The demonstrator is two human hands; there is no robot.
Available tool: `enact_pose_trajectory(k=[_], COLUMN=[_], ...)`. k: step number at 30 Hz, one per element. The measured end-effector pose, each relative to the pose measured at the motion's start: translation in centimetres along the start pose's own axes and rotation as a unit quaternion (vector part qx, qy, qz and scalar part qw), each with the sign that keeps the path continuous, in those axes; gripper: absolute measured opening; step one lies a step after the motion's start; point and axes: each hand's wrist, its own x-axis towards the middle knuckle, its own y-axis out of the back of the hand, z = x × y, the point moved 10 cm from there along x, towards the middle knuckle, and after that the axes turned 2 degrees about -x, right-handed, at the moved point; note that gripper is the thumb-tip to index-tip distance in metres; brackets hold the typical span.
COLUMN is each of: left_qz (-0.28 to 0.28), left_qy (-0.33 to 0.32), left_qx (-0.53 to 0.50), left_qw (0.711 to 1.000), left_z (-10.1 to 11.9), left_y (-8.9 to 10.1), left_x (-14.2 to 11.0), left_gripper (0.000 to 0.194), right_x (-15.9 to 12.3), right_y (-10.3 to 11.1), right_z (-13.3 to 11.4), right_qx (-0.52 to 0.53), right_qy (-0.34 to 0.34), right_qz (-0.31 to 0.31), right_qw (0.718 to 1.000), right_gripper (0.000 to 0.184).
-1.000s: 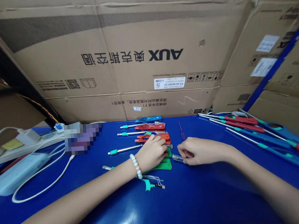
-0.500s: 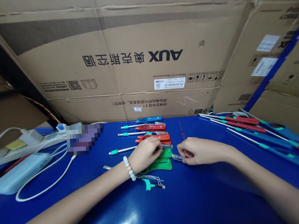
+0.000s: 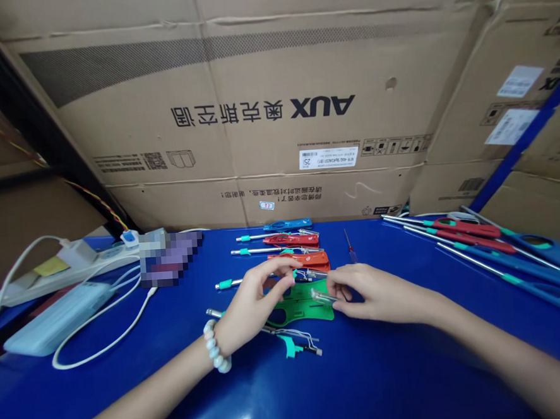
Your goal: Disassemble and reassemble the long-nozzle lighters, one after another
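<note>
My left hand (image 3: 254,299), wearing a beaded bracelet, has thumb and forefinger pinched on a small teal piece (image 3: 294,274), with thin wires right beside it. In my right hand (image 3: 373,292), the fingers are closed round a clear plastic tube (image 3: 322,296), its end pointing left over green lighter shell halves (image 3: 309,310). Just beyond the hands lies an orange lighter shell (image 3: 311,259). Nearer to me is a metal lighter rod (image 3: 214,313), partly hidden by my left hand, along with a teal trigger (image 3: 289,346) and white wires.
Red (image 3: 301,240) and blue (image 3: 288,225) lighter shells lie farther back. A screwdriver (image 3: 351,249) rests behind my right hand. Several assembled lighters (image 3: 491,247) are at right. A power strip (image 3: 112,252), a light-blue box (image 3: 59,318) and cables occupy the left; cardboard (image 3: 252,66) stands behind.
My left hand has tilted up and opened its view, showing the teal piece at its fingertips. My right hand has brought the clear tube left over the green shell. The camera view has shifted slightly.
</note>
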Motion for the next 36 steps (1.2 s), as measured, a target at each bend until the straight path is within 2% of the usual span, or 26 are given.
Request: enact_pose_trajectory(k=[5,14,20,27,36], left_qz=[-0.046,-0.022,-0.002,0.006,0.003], left_qy=[-0.019,0.039,0.034,0.114,0.146], left_qx=[-0.026,-0.152,-0.144,-0.189,-0.247], left_qw=[0.998,0.987,0.989,0.975,0.958], left_z=[0.7,0.0,0.0,-1.5,-2.1], left_y=[-0.3,-0.3,0.2,0.0,-1.0], left_x=[-0.3,-0.4,-0.2,-0.4,-0.9], left_gripper=[0.021,0.014,0.018,0.019,0.021], right_x=[0.2,0.6,0.5,0.5,0.2], right_y=[-0.2,-0.2,-0.3,-0.2,0.2], right_z=[-0.5,-0.4,-0.5,-0.5,-1.2], right_qx=[-0.013,-0.016,-0.029,-0.036,-0.051], right_qy=[0.017,0.011,0.012,0.015,0.041], right_qz=[0.038,0.067,0.066,0.069,0.109], right_qw=[0.999,0.998,0.997,0.997,0.992], right_gripper=[0.005,0.001,0.001,0.000,0.004])
